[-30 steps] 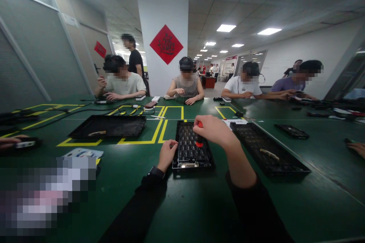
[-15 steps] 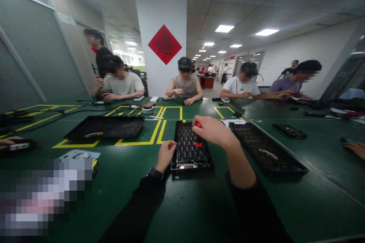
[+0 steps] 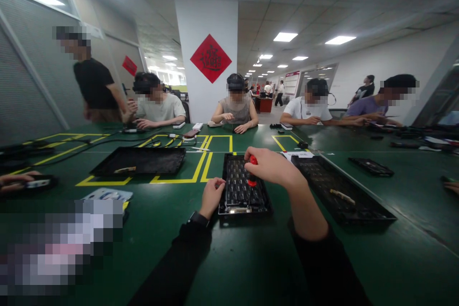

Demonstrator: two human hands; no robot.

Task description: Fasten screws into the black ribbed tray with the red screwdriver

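Green tabletop [image 3: 233, 263] with yellow tape lines [image 3: 199, 167] stretches before us, toward a pale pillar [image 3: 206, 14] bearing a red paper diamond [image 3: 211, 59]. Compared with the earlier frame, a walking person in a black shirt [image 3: 95, 79] has moved farther left, away from the seated person in a pale shirt [image 3: 161, 107]; our hands and tool keep nearly the same pose. Our right hand [image 3: 274, 167] is closed around the red-and-black handle of a screwdriver [image 3: 253, 179], fingers [image 3: 250, 154] wrapped near its top, the shaft pointing down into the open black case [image 3: 238, 181]. That case lies on the tabletop in front of us, between our hands. Our left hand [image 3: 211, 197] is at its left edge, fingers bent and close together; whether they pinch the rim we cannot tell. Larger black trays [image 3: 136, 165] [image 3: 362, 215] lie on either side.
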